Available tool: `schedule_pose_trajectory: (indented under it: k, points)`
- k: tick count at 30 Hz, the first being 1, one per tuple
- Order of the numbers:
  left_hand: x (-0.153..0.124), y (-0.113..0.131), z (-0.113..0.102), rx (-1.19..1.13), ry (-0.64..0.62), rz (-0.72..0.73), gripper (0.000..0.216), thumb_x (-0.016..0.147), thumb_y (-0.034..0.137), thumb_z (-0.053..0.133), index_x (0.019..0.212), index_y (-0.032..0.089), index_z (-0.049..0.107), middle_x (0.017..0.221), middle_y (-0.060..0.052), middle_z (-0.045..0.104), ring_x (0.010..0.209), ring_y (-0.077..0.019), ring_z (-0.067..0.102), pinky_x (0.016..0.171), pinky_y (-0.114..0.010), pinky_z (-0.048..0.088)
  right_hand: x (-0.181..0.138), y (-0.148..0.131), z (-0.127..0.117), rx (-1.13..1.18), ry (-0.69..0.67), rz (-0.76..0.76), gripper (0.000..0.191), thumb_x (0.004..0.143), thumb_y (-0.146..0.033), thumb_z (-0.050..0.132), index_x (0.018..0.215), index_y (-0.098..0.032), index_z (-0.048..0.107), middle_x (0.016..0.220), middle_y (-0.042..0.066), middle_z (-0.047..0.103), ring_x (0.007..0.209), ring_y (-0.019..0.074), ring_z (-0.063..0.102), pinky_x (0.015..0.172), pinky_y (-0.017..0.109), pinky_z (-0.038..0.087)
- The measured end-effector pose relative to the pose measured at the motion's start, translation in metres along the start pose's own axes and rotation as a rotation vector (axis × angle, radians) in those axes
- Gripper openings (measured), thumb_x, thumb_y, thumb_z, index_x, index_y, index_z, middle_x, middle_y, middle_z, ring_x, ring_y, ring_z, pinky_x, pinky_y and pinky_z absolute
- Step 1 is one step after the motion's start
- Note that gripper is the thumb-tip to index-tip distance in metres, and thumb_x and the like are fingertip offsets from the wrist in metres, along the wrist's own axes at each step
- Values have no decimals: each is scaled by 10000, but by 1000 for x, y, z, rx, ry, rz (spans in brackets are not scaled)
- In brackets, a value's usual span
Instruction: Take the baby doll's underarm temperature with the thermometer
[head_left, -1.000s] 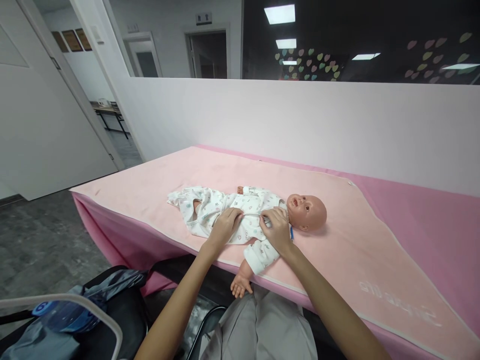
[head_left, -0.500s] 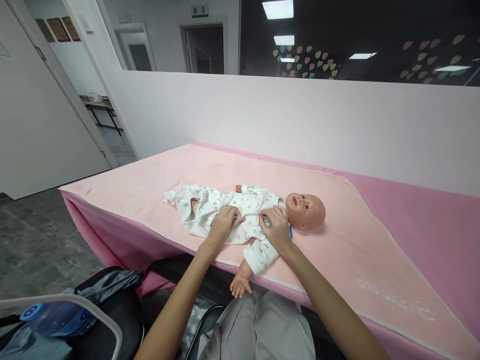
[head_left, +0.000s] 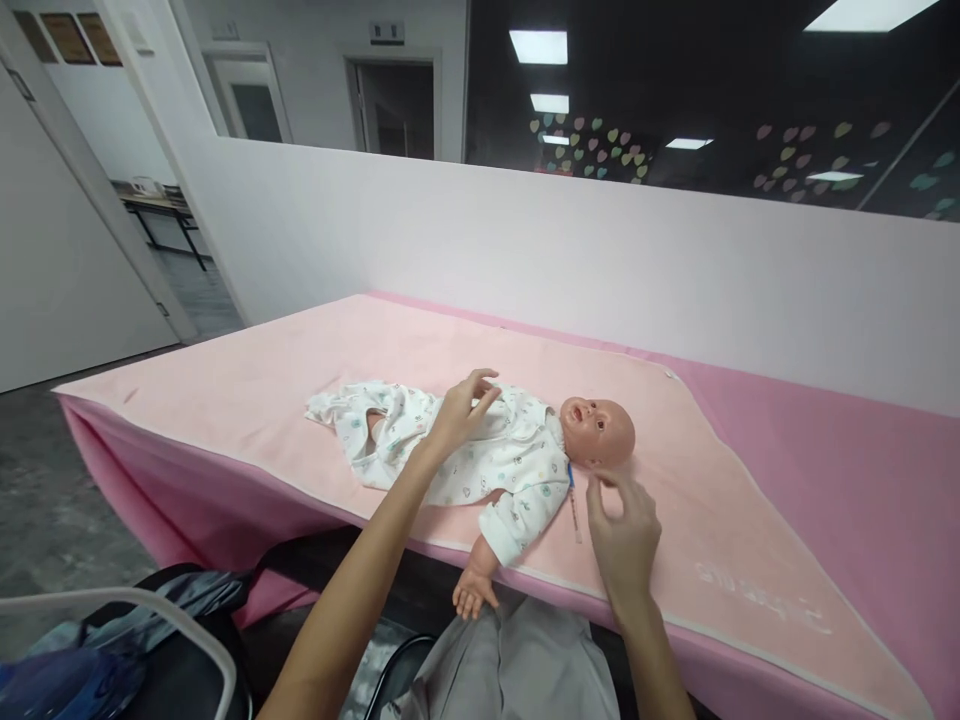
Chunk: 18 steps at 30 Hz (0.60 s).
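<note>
The person's left hand and right hand are bare, and both forearms are bare too, as far as the lower edge of the view. Between the forearms, at the bottom, shows a light grey garment of smooth woven cloth, with soft folds and a crease running down its middle.

We're in an infant-care training room: a practice doll lies on the pink padded table, and behind the table runs a glass partition with heart stickers.
</note>
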<state>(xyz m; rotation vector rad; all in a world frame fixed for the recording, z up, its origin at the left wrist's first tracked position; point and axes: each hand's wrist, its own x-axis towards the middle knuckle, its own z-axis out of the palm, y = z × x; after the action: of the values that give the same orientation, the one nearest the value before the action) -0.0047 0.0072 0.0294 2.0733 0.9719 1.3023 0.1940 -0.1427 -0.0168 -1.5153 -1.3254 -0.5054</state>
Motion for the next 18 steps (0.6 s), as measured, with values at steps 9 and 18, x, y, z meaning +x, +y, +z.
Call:
schedule_pose_trajectory:
  k: [9, 18]
  points:
    - [31, -13, 64, 198, -420, -88, 374, 683, 495, 608, 946, 237, 674, 827, -10, 668, 725, -178, 581, 657, -256, 406, -61, 14, -6, -269, -403, 85, 206, 798, -371, 534, 756, -192, 627, 795, 65, 655, 767, 238, 565, 692, 347, 382]
    - [31, -24, 58, -201, -323, -169, 297, 682, 356, 587, 851, 150, 718, 773, -45, 685, 725, -178, 582, 644, -253, 411, -32, 4, -39, -289, -190, 303, 296, 799, -421, 486, 748, -192, 667, 668, 46, 683, 605, 202, 628, 535, 277, 419]
